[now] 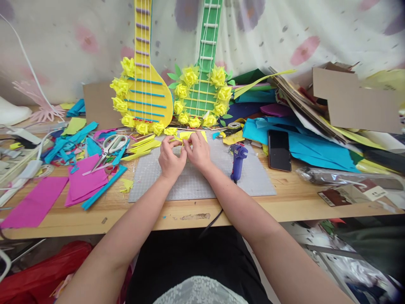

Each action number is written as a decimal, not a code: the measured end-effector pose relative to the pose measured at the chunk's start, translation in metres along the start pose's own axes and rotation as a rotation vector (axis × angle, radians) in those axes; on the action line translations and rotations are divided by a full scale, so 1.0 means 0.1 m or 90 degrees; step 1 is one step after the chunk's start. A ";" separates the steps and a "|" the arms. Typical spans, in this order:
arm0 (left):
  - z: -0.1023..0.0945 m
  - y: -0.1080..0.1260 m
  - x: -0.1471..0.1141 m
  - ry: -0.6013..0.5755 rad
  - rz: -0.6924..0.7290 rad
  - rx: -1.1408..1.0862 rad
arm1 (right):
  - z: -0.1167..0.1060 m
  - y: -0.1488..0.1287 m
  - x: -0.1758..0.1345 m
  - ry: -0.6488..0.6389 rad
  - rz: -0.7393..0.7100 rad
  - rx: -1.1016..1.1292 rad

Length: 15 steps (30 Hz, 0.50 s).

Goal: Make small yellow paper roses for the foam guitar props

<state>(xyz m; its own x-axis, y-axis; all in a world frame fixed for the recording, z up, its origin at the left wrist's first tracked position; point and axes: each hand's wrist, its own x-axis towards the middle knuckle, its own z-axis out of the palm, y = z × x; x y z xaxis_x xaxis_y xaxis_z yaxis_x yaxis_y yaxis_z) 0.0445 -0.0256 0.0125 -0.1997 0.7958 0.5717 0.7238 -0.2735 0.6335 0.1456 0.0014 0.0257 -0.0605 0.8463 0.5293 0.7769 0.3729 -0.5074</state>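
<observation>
Left hand: fingers curled in, thumb and forefinger nearly closed; the left hand (pixel 171 160) pinches a small yellow paper piece (pixel 178 139).
Right hand: the right hand (pixel 198 151) is bent inward, its fingertips closed on the same piece; exact finger placement partly hidden.
Workpiece position: between the two hands, above the far edge of the grey cutting mat (pixel 256 179).
Mat, right side: blue glue gun (pixel 238 162), nose pointing right.
Left of mat: yellow paper strips (pixel 142 147) overlapping its far left corner; white-handled scissors (pixel 114 144) beside magenta paper sheets (pixel 86 179).
Right of mat: black smartphone (pixel 279 151), partly against blue paper sheets (pixel 313 145).
Rear of table (pixel 123 221): yellow model lute (pixel 153 95) and green model lute (pixel 205 76), both upright, strung and trimmed with yellow paper roses (pixel 120 87).
Far right: cardboard pieces (pixel 351 99), stacked unevenly over coloured paper.
</observation>
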 end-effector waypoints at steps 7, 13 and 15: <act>-0.01 -0.04 0.07 0.040 0.000 0.029 | -0.01 -0.02 -0.03 -0.052 -0.018 -0.009; -0.03 -0.12 0.12 0.055 -0.007 0.095 | 0.07 -0.03 -0.05 -0.037 -0.021 -0.006; -0.03 -0.13 0.13 0.043 0.001 0.097 | 0.11 -0.03 -0.05 -0.024 -0.012 -0.010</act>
<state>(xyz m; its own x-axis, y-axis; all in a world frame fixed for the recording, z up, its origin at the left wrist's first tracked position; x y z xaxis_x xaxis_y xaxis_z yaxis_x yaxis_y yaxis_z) 0.0304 -0.0130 0.0128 -0.2388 0.7554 0.6103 0.8148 -0.1860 0.5491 0.1368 -0.0002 0.0175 -0.0993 0.8532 0.5121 0.7849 0.3835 -0.4867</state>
